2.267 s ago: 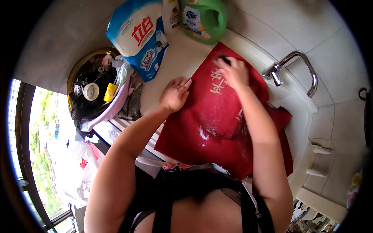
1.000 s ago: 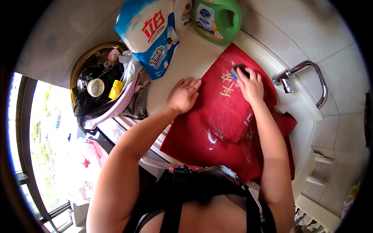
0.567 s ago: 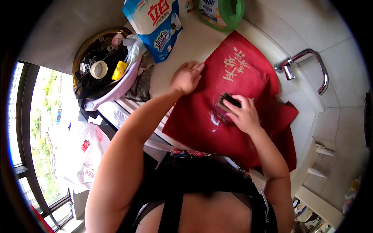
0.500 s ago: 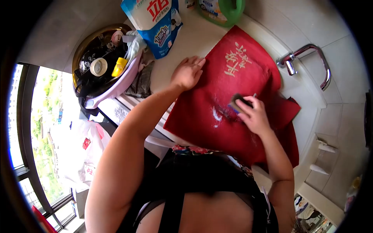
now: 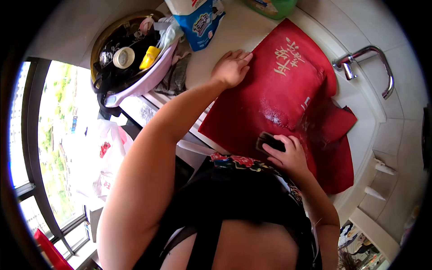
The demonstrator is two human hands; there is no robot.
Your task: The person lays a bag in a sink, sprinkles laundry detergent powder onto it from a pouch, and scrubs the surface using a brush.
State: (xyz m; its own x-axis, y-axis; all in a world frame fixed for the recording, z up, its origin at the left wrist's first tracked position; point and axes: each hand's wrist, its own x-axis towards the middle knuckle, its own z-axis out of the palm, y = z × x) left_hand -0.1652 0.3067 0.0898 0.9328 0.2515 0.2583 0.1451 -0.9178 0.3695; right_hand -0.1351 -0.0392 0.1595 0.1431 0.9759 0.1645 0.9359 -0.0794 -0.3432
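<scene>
Gripping brush (image 5: 271, 143) on red cloth (image 5: 243, 108) with right fingers (image 5: 275, 154), left fingers (image 5: 244, 59) extended at edge

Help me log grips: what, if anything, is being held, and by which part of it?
The right hand holds a dark brush by its sides; the left hand, lying open, holds nothing.

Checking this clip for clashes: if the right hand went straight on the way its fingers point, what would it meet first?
The right hand, holding a brush over the red cloth, would probably meet the left forearm first, though height is unclear.
</scene>
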